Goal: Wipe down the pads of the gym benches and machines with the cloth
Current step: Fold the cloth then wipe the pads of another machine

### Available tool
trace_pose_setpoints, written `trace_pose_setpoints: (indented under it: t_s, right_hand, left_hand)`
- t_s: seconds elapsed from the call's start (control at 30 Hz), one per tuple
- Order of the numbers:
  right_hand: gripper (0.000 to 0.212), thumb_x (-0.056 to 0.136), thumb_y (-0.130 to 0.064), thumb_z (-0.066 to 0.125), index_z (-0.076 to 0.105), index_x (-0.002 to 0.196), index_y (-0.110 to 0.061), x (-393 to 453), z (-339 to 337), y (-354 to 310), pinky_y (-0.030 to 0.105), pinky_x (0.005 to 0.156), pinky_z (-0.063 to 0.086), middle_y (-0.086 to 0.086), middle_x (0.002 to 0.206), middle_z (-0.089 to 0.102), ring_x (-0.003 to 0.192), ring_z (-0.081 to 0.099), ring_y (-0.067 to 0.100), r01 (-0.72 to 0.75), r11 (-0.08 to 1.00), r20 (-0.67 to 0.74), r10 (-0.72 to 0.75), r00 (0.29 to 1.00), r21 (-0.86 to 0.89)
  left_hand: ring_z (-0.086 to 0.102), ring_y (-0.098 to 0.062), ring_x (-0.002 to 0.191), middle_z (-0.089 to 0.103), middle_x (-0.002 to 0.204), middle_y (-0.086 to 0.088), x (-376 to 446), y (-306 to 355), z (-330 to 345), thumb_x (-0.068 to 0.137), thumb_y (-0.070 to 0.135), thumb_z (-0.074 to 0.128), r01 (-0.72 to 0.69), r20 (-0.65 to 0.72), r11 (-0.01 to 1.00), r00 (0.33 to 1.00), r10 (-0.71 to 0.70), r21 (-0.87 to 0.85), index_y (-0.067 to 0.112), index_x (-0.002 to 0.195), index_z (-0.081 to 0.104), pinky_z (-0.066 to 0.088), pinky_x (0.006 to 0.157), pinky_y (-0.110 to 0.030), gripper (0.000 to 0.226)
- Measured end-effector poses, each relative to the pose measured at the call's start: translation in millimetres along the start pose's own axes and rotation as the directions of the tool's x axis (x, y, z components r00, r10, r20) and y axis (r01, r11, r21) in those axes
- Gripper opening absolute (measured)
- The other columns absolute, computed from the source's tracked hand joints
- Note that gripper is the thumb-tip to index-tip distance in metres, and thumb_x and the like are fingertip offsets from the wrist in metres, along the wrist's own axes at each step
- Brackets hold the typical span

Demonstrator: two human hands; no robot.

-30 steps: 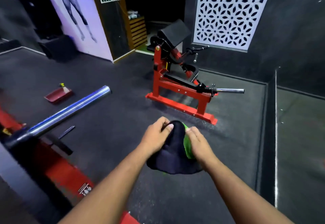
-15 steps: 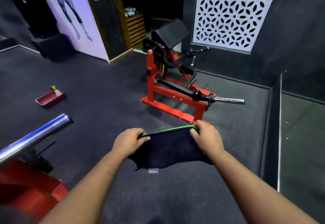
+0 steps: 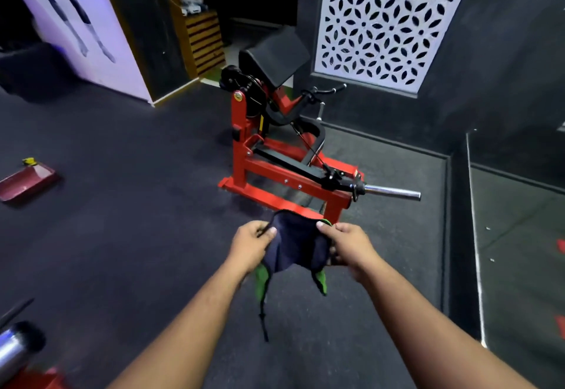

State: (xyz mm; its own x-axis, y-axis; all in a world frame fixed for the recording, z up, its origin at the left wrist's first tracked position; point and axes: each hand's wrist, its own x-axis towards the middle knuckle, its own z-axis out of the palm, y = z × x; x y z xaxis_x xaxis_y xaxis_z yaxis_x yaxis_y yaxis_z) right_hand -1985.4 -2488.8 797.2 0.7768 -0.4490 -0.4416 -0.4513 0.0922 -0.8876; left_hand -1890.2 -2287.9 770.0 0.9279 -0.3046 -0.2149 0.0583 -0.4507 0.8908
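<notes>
I hold a dark navy cloth with green edging (image 3: 295, 248) in front of me with both hands. My left hand (image 3: 252, 243) pinches its left top edge and my right hand (image 3: 347, 245) grips its right side. The cloth sags between them, green corners hanging down. Ahead on the floor stands a red curl machine (image 3: 275, 171) with a black angled arm pad (image 3: 273, 55) at its top and a small black seat pad (image 3: 308, 132) lower down. Both hands are well short of the pads.
A chrome sleeve (image 3: 394, 192) sticks out of the machine to the right. A red dustpan (image 3: 26, 181) lies on the floor at left. A chrome bar end (image 3: 13, 347) and red frame sit at bottom left. A raised floor edge (image 3: 458, 236) runs along the right.
The view has come closer to the red machine. The cloth, stretched flat between my hands half a second ago, is now bunched and sagging, with my hands nearer together.
</notes>
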Motion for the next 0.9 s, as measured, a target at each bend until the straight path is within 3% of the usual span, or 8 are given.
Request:
trace_pose_setpoints:
  t_s: [0.07, 0.2, 0.43, 0.53, 0.6, 0.67, 0.77, 0.9]
  right_hand:
    - [0.031, 0.097, -0.023, 0.069, 0.052, 0.071, -0.019, 9, 15, -10, 0.027, 0.046, 0.05, 0.004, 0.058, 0.058, 0.045, 0.055, 0.017, -0.032, 0.993, 0.07, 0.025, 0.997, 0.111]
    - [0.021, 0.096, -0.018, 0.069, 0.058, 0.079, -0.013, 49, 31, -28, 0.026, 0.048, 0.053, 0.009, 0.065, 0.066, 0.051, 0.063, 0.018, -0.02, 0.99, 0.06, 0.012, 0.998, 0.141]
    - [0.021, 0.096, -0.025, 0.069, 0.067, 0.099, -0.005, 131, 32, -57, 0.029, 0.053, 0.056, 0.019, 0.083, 0.072, 0.065, 0.071, 0.024, -0.093, 0.978, 0.186, 0.058, 0.981, 0.184]
    - [0.032, 0.095, -0.044, 0.068, 0.063, 0.083, -0.015, 167, 21, -77, 0.029, 0.059, 0.05, 0.007, 0.08, 0.074, 0.065, 0.068, 0.02, 0.032, 0.996, 0.219, -0.013, 0.976, -0.085]
    - [0.036, 0.087, -0.057, 0.069, 0.061, 0.085, -0.022, 200, 14, -85, 0.031, 0.067, 0.049, -0.004, 0.085, 0.071, 0.074, 0.066, 0.013, 0.321, 0.86, 0.131, -0.293, 0.947, -0.396]
    - [0.04, 0.084, -0.063, 0.065, 0.062, 0.11, -0.034, 231, 10, -92, 0.033, 0.087, 0.049, -0.009, 0.109, 0.062, 0.103, 0.06, 0.01, 0.606, 0.647, 0.286, -0.539, 0.793, -0.462]
    - [0.05, 0.088, -0.073, 0.045, 0.059, 0.127, -0.043, 268, 15, -112, 0.041, 0.106, 0.039, -0.007, 0.137, 0.048, 0.133, 0.042, 0.017, 0.786, 0.303, 0.585, -0.536, 0.609, -0.539]
    - [0.066, 0.084, -0.083, 0.031, 0.061, 0.12, -0.037, 316, 29, -144, 0.046, 0.102, 0.039, -0.005, 0.138, 0.048, 0.136, 0.037, 0.02, 0.744, -0.055, 0.685, -0.442, 0.58, -0.666]
  left_hand:
    - [0.068, -0.007, 0.089, 0.075, 0.108, -0.005, 8, 11, 11, 0.092, -0.003, 0.065, -0.019, 0.134, 0.99, 0.99, 0.038, -0.139, 0.006, 0.114, 0.071, 0.055, 0.098, -0.041, 0.024]
    - [0.067, 0.004, 0.095, 0.071, 0.118, -0.005, 31, 33, 30, 0.091, -0.011, 0.062, -0.08, 0.177, 0.991, 0.979, 0.098, -0.106, 0.005, 0.127, 0.064, 0.05, 0.089, -0.014, 0.039]
    - [0.067, -0.007, 0.11, 0.074, 0.119, 0.009, 93, 64, 37, 0.081, 0.019, 0.081, -0.227, 0.117, 0.908, 0.973, 0.198, 0.352, 0.027, 0.13, 0.067, 0.049, 0.091, -0.024, 0.052]
    - [0.065, -0.01, 0.117, 0.073, 0.122, 0.005, 129, 78, 31, 0.082, 0.007, 0.067, -0.191, 0.015, 0.885, 0.979, 0.205, 0.425, 0.026, 0.127, 0.071, 0.05, 0.098, -0.027, 0.049]
    - [0.065, -0.008, 0.118, 0.072, 0.122, 0.008, 154, 88, 22, 0.081, 0.007, 0.064, -0.185, -0.021, 0.872, 0.976, 0.218, 0.454, 0.027, 0.125, 0.072, 0.049, 0.102, -0.024, 0.049]
    - [0.065, -0.003, 0.115, 0.073, 0.119, 0.011, 176, 99, 11, 0.081, 0.007, 0.063, -0.198, -0.033, 0.854, 0.969, 0.243, 0.481, 0.028, 0.124, 0.073, 0.047, 0.1, -0.019, 0.049]
    - [0.067, 0.0, 0.105, 0.075, 0.113, 0.015, 200, 112, -15, 0.079, 0.008, 0.064, -0.219, -0.049, 0.86, 0.961, 0.271, 0.461, 0.032, 0.125, 0.07, 0.049, 0.094, -0.019, 0.053]
    - [0.073, -0.011, 0.089, 0.077, 0.101, 0.014, 236, 111, -73, 0.076, 0.018, 0.058, -0.212, -0.12, 0.863, 0.947, 0.297, 0.459, 0.035, 0.128, 0.065, 0.056, 0.085, -0.031, 0.056]
